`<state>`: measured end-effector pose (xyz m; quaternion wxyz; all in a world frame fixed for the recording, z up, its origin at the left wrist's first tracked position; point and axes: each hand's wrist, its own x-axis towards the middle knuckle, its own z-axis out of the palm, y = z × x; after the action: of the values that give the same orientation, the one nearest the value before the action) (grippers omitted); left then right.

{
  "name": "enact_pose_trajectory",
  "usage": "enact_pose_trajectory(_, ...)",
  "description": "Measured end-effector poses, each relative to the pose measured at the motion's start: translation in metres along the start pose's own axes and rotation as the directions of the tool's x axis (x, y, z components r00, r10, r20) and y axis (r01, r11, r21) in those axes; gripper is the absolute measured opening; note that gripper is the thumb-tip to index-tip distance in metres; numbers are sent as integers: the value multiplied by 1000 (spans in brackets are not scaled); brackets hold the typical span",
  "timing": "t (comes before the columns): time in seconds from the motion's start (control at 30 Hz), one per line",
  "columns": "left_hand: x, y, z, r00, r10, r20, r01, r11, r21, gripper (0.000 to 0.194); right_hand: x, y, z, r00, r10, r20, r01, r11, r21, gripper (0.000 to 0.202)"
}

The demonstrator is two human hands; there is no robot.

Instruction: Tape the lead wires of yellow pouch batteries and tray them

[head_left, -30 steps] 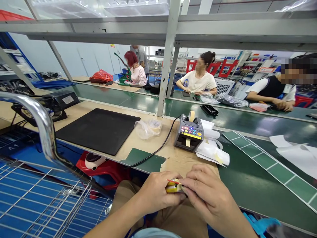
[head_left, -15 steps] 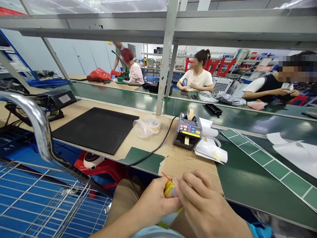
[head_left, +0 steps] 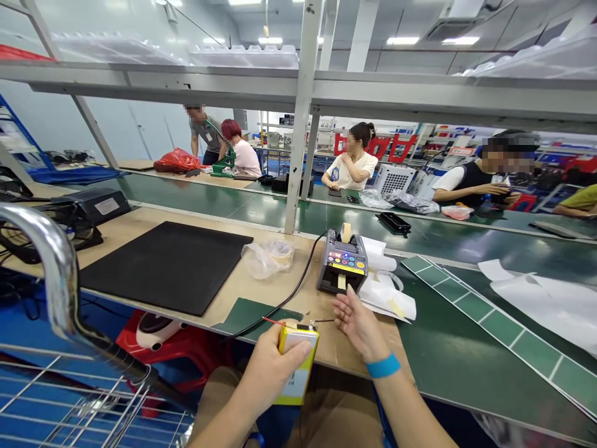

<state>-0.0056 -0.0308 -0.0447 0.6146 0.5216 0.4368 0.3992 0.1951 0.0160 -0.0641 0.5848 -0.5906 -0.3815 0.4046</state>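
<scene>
My left hand is wrapped around a flat silver and yellow lithium battery pack, thumb across its front face. The pack stands upright, with a red wire and a dark wire coming from its top end. Just below the front of the tape dispenser is my right hand, open, its fingers slightly curled and nothing visible in them. A short strip of yellowish tape sticks out of the dispenser slot, close to my right thumb. I cannot tell whether the thumb touches it.
A black mat and a clear plastic bag lie on the bench, left of the dispenser's black cable. White backing paper and a green label strip lie to the right. A wire cart stands at left. Co-workers sit opposite.
My right hand has left the battery pack and reached forward to the dispenser, opening. My left hand now holds the pack alone, shifted left and more fully in view. The camera view has tilted up.
</scene>
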Motion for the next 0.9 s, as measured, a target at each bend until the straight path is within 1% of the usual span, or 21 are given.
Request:
enact_pose_trajectory(0.07, -1, 2, -1, 999, 25, -28, -24, 999, 25, 38, 7, 8, 12, 1000, 9, -17, -9, 1000, 8, 42)
enact_pose_trajectory(0.1, -2, 3, -2, 999, 32, -29, -31, 999, 29, 38, 8, 7, 14, 1000, -4, -25, 4, 1000, 2, 40)
enact_pose_trajectory(0.17, -4, 6, -5, 999, 33, 0, -33, 999, 26, 37, 4, -4, 11, 998, -54, -15, 54, 998, -27, 38)
enact_pose_trajectory(0.23, -7, 10, -9, 998, 16, 64, -18, 999, 33, 37, -7, -26, -2, 990, -116, 76, 122, 990, -76, 37)
enact_pose_trajectory(0.27, -8, 12, -11, 995, 2, 97, -6, 999, 38, 38, -14, -41, -10, 977, -138, 162, 156, 982, -104, 34)
enact_pose_trajectory(0.3, -9, 15, -13, 991, -13, 131, 7, 999, 45, 38, -23, -56, -18, 950, -149, 273, 192, 972, -135, 31)
enact_pose_trajectory(0.37, -10, 20, -16, 980, -26, 197, 14, 998, 60, 35, -39, -88, -30, 865, -124, 486, 245, 950, -193, 31)
enact_pose_trajectory(0.4, -11, 22, -16, 973, -27, 231, 12, 998, 65, 32, -45, -102, -33, 780, -124, 613, 325, 918, -228, 29)
enact_pose_trajectory(0.43, -11, 23, -16, 964, -25, 265, 6, 997, 71, 29, -50, -114, -34, 649, -141, 748, 483, 835, -262, 26)
enact_pose_trajectory(0.5, -12, 25, -15, 946, -18, 323, -8, 997, 81, 27, -54, -130, -30, 426, -139, 894, 705, 671, -232, 23)
enact_pose_trajectory(0.53, -13, 25, -14, 939, -19, 342, -11, 996, 84, 28, -55, -134, -27, 349, -129, 928, 771, 603, -206, 24)
enact_pose_trajectory(0.57, -13, 26, -13, 934, -22, 356, -11, 996, 91, 29, -54, -137, -24, 308, -124, 943, 802, 568, -187, 25)
enact_pose_trajectory(0.6, -14, 26, -12, 931, -24, 365, -14, 995, 99, 30, -54, -137, -20, 280, -117, 953, 817, 550, -172, 26)
enact_pose_trajectory(0.73, -19, 30, -11, 923, -27, 385, -30, 989, 142, 32, -52, -134, -11, 197, -143, 970, 839, 537, -91, 27)
enact_pose_trajectory(0.8, -20, 32, -12, 923, -29, 383, -37, 986, 165, 33, -53, -132, -9, 177, -139, 974, 847, 525, -79, 27)
enact_pose_trajectory(0.9, -20, 34, -12, 925, -24, 380, -53, 980, 191, 33, -54, -132, -7, 169, -125, 978, 859, 504, -85, 26)
